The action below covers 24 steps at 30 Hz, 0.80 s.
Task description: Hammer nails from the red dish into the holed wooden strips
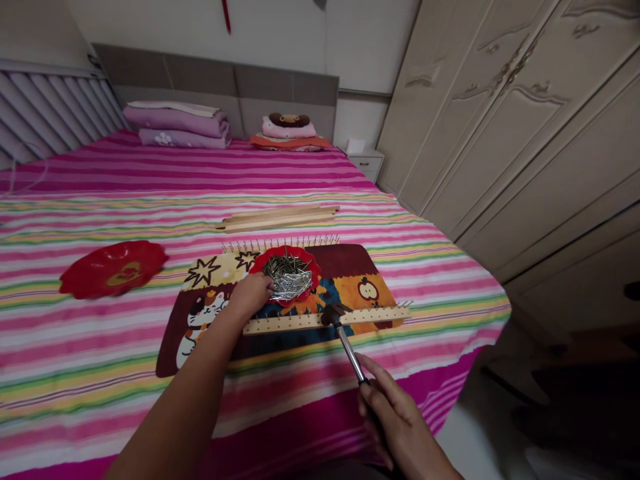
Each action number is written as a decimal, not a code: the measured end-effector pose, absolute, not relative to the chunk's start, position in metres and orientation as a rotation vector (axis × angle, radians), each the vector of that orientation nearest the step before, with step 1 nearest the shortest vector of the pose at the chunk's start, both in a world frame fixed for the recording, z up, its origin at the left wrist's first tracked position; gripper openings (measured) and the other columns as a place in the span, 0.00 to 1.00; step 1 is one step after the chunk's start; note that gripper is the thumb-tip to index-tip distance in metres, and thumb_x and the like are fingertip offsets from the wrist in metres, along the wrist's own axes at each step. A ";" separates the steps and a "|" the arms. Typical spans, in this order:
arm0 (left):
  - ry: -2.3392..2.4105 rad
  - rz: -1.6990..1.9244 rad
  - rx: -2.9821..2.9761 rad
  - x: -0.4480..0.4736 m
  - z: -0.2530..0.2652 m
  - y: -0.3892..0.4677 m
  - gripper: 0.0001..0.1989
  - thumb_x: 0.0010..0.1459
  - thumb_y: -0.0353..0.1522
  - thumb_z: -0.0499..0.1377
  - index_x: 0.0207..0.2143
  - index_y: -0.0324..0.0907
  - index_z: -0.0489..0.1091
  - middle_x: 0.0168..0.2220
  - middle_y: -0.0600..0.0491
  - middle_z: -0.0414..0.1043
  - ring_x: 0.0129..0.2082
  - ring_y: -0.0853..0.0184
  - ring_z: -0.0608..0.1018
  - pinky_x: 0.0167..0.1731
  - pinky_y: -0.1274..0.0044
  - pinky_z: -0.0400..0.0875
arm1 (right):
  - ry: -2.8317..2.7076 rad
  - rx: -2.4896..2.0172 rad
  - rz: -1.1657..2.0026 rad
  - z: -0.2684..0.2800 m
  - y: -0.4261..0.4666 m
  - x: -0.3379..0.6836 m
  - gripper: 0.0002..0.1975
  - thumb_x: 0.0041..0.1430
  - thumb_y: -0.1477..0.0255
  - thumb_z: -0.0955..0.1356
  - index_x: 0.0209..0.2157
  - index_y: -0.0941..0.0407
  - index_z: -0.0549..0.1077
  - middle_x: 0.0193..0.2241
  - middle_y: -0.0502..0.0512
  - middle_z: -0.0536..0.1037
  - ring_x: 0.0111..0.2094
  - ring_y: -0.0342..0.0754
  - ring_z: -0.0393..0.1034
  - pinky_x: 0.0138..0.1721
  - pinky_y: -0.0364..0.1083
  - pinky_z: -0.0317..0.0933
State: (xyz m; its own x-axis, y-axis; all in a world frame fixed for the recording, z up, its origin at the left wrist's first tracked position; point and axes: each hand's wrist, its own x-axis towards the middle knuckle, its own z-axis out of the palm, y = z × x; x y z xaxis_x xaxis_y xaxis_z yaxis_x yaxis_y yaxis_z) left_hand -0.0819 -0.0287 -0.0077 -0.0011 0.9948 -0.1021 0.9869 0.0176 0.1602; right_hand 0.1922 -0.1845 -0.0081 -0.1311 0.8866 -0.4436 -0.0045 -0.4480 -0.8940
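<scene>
My left hand (254, 294) reaches over the near left rim of a red scalloped dish (316, 283). Its fingers are closed at the edge of a heap of nails (289, 279), some silver, some darker; whatever is between the fingertips is hidden. In my right hand (395, 413) is a hammer (351, 350) with a shiny metal shaft and dark grip. Its dark head rests on or just over a pale wooden strip (290, 323) dotted with holes. Several nails stand up along the strip, mostly at its two ends.
Under the dish lies a patterned mat (345, 260) on a striped bedspread (100, 353). A row of upright nails (280, 242) runs behind it. Further back are bare wooden strips (280, 219). An empty red plate (115, 270) sits left. Folded bedding (180, 125) lies by the headboard.
</scene>
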 end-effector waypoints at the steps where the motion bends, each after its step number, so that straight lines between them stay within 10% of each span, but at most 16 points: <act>1: 2.098 0.067 2.072 -0.082 -0.008 -0.028 0.09 0.48 0.29 0.53 0.29 0.44 0.73 0.33 0.50 0.74 0.34 0.66 0.74 0.35 0.78 0.64 | -1.025 -1.453 1.661 -0.009 -0.185 0.192 0.27 0.55 0.61 0.63 0.56 0.55 0.61 0.20 0.44 0.67 0.09 0.33 0.49 0.08 0.34 0.43; 13: 2.087 0.428 1.949 -0.097 -0.006 -0.037 0.08 0.51 0.33 0.50 0.27 0.42 0.67 0.27 0.52 0.72 0.28 0.67 0.72 0.30 0.78 0.62 | -1.025 -1.456 1.646 -0.010 -0.190 0.192 0.29 0.54 0.60 0.64 0.57 0.55 0.61 0.18 0.43 0.67 0.08 0.32 0.48 0.08 0.34 0.42; 24: 1.574 1.274 1.037 -0.108 0.000 -0.081 0.19 0.35 0.42 0.64 0.27 0.39 0.68 0.23 0.56 0.70 0.23 0.73 0.69 0.26 0.80 0.63 | -1.041 -1.460 1.644 -0.011 -0.192 0.190 0.29 0.54 0.60 0.64 0.56 0.55 0.62 0.19 0.43 0.67 0.08 0.33 0.49 0.08 0.35 0.41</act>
